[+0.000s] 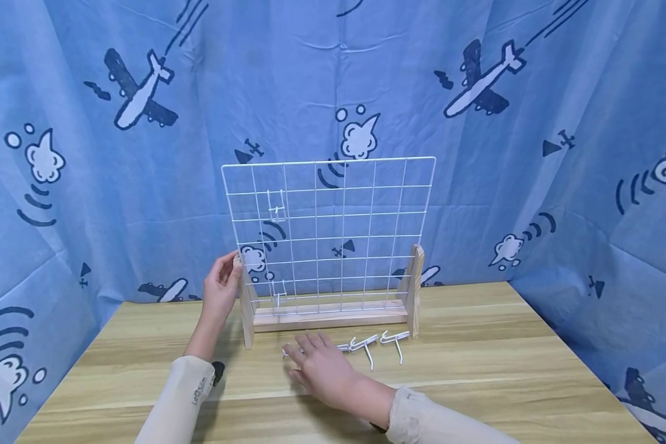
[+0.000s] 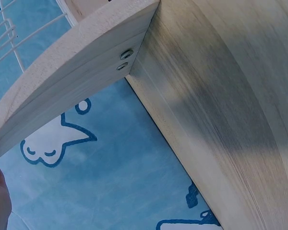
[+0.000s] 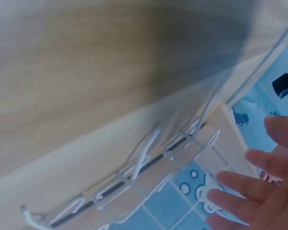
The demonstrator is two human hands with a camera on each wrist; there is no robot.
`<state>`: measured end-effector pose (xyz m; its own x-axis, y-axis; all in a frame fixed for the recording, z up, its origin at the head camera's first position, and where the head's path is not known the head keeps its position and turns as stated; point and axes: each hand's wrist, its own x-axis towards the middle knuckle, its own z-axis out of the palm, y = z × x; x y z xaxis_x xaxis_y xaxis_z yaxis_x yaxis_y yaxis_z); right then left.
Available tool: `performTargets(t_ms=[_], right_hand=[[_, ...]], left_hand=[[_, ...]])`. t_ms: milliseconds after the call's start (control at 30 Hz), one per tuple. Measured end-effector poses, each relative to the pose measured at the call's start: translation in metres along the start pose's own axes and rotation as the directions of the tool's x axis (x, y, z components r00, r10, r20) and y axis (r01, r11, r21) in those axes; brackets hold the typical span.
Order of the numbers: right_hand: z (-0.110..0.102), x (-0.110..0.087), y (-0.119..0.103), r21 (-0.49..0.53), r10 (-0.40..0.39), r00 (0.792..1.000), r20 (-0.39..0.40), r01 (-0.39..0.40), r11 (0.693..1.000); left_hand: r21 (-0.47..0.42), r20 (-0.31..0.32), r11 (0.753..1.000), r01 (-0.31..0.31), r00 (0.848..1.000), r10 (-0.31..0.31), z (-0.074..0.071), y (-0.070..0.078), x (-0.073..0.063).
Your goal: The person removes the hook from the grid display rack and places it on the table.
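Note:
A white wire grid panel (image 1: 343,214) stands upright in a wooden stand (image 1: 333,319). My left hand (image 1: 222,283) pinches the top of the stand's left upright between thumb and fingers; the left wrist view shows that upright (image 2: 77,62) and only a sliver of the hand. Two white hooks hang on the panel's left side, an upper hook (image 1: 277,211) and a lower hook (image 1: 279,298). In front of the stand lies a row of white metal hooks (image 1: 364,342). My right hand (image 1: 327,370) hovers over the row's left end with fingers spread, partly hiding hooks there.
The wood-grain table (image 1: 466,370) runs under everything. A blue curtain (image 1: 200,123) printed with airplanes and clouds hangs behind and along both sides.

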<state>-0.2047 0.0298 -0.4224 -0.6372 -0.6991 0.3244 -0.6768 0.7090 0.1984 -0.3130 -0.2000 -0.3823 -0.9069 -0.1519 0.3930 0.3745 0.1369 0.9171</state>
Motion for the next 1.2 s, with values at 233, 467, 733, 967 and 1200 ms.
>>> performTargets(t_ms=[233, 467, 733, 967, 1200], right_hand=[[0.002, 0.008, 0.014, 0.154, 0.069, 0.995, -0.068, -0.058, 0.986], [-0.002, 0.020, 0.020, 0.339, 0.184, 0.981, -0.060, -0.154, 0.928], [0.003, 0.036, 0.017, 0.459, 0.278, 0.954, -0.112, -0.198, 0.866], [0.006, 0.050, 0.010, 0.607, 0.381, 0.917, -0.120, -0.236, 0.759], [0.009, 0.065, 0.004, 0.699, 0.467, 0.878, -0.109, -0.266, 0.663]], left_hand=[[-0.002, 0.009, 1.000, 0.000, 1.000, 0.000, 0.001, -0.001, 0.002], [-0.005, 0.013, 1.000, 0.009, 1.000, -0.009, 0.001, -0.001, -0.001], [0.001, 0.008, 1.000, 0.007, 1.000, -0.007, 0.002, -0.001, -0.001], [-0.007, 0.001, 1.000, -0.003, 1.000, 0.003, 0.001, -0.003, -0.001], [-0.009, -0.008, 0.999, -0.034, 0.999, 0.034, 0.001, -0.002, -0.001]])
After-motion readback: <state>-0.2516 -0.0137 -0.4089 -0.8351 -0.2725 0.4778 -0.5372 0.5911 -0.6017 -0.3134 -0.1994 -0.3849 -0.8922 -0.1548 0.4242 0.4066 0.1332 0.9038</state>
